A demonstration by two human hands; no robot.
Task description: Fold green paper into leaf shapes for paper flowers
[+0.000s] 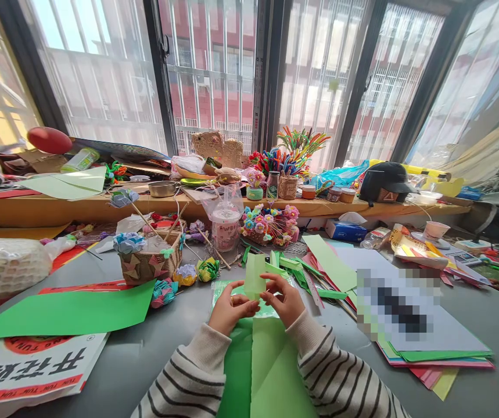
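Note:
A small piece of light green paper (255, 275) with fold lines is held up between both hands. My left hand (230, 307) pinches its lower left edge with thumb and fingers. On the other side, my right hand (283, 297) grips the lower right edge, its fingertips close to those of the left. Below my wrists lie a large light green sheet (275, 371) and a darker green sheet (237, 366). Just beyond my hands is a pile of green paper strips (295, 267).
To the left stand a basket (151, 261) with paper flowers and a bright green sheet (66, 310). A stack of coloured paper (445, 331) lies on the right. Behind are a lidded plastic cup (226, 229), pipe-cleaner flowers (270, 223) and a cluttered window ledge (192, 209).

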